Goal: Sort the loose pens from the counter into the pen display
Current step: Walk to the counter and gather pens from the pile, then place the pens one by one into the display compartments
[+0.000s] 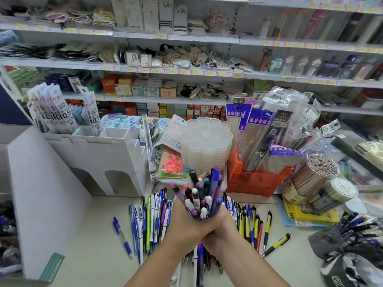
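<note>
Hands (199, 222) clasp pen bundle (202, 195) | upright, tips up | above counter (93, 235)

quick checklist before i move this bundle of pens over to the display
1. Both hands wrap the pen bundle: left hand, right hand - ok.
2. Pens even in the grip: tips stick up at different heights - not ok.
3. White display has open compartments at its top - ok.
4. Way left to the display: nothing stands between - ok.
5. Loose pens left on the counter - not ok.
6. Bundle sorted by kind: colours mixed - not ok.
</note>
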